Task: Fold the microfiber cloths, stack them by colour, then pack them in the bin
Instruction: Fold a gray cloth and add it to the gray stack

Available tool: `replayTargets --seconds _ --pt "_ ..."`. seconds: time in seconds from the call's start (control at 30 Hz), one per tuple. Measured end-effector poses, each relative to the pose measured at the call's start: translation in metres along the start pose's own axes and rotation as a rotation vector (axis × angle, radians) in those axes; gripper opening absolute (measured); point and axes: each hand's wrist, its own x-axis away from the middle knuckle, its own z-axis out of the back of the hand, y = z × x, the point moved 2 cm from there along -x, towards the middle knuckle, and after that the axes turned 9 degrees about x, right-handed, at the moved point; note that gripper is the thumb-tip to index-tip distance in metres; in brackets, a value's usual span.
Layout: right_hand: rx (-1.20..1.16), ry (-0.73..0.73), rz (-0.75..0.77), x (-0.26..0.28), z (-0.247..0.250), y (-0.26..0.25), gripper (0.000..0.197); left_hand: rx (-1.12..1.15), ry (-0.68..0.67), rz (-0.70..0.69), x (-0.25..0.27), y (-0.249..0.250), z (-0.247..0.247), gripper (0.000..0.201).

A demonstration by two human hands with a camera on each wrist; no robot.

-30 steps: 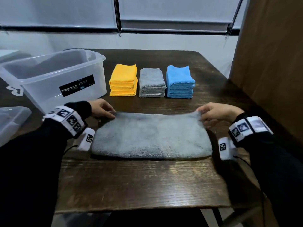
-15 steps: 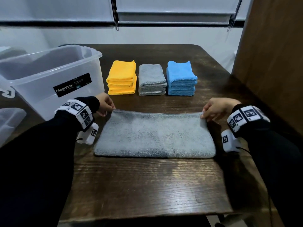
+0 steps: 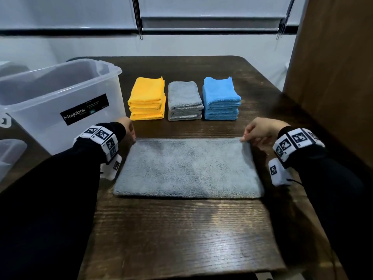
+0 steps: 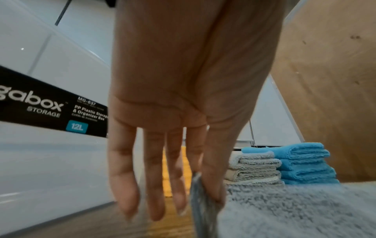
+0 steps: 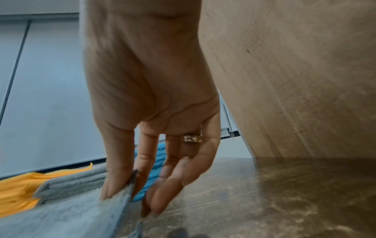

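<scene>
Bin [image 3: 60, 98], clear plastic with a black label, stands at the table's [image 3: 181, 229] left edge, open-topped, nothing visible inside. Left hand [image 3: 129, 128], just beside the bin's near right corner, palm down, wrist raised: thumb and forefinger pinch the far left corner of the grey cloth [image 3: 187, 168], the other fingers hanging straight toward the table in the left wrist view. Grey cloth, apparently folded once into a long rectangle, lies flat across the middle of the table, long sides parallel to the near edge. Yellow stack [image 3: 147, 100], grey stack [image 3: 184, 102] and blue stack [image 3: 221, 100] sit in a row toward the far edge, just beside one another, well apart from the cloth. Right hand [image 3: 260, 131], mirrored pose near the right edge: thumb and forefinger pinch the cloth's far right corner, lifted slightly off the wood in the right wrist view; a ring [image 5: 192, 138] shows on one finger. Step in hand, as judged: squaring the far edge before the next fold. Risks: each grip takes only a corner, so it may catch the upper layer alone and let the layers shear apart; uneven pull between the hands would skew the edges; a forward sweep could nudge the stacks; the left wrist sits close to the bin wall and may knock it.
</scene>
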Motion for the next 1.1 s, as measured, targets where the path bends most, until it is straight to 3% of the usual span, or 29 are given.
replayTargets --seconds 0.1,0.17,0.23,0.33,0.4,0.5,0.7,0.83,1.1 --pt "0.131 0.026 -0.036 -0.002 -0.011 -0.004 0.023 -0.112 -0.019 0.005 -0.006 -0.003 -0.006 0.044" --pt "0.195 0.093 -0.014 -0.006 -0.015 -0.006 0.033 -0.047 -0.031 -0.075 -0.008 -0.002 -0.010 0.053" --pt "0.202 0.118 0.066 -0.011 -0.017 -0.008 0.038 0.020 -0.106 -0.110 -0.005 0.003 -0.014 0.047" --pt "0.184 0.013 0.151 -0.012 -0.020 -0.015 0.029 0.036 -0.149 -0.102 -0.004 0.006 -0.016 0.036" --pt "0.230 -0.003 0.140 -0.010 -0.019 -0.018 0.022 0.078 -0.162 -0.053 -0.003 0.003 -0.014 0.025" --pt "0.222 -0.067 0.107 -0.012 -0.015 -0.015 0.009 0.215 -0.200 -0.016 -0.003 -0.004 -0.012 0.032" --pt "-0.060 -0.129 0.052 -0.016 -0.001 0.003 0.009 0.567 -0.071 0.004 0.001 -0.019 -0.004 0.015" --pt "-0.123 -0.115 0.048 -0.020 -0.002 0.010 0.006 0.762 -0.110 0.004 0.006 -0.022 -0.005 0.005" --pt "-0.308 -0.237 0.082 -0.026 -0.006 0.027 0.009 0.802 -0.089 0.072 0.007 -0.029 -0.003 0.018"
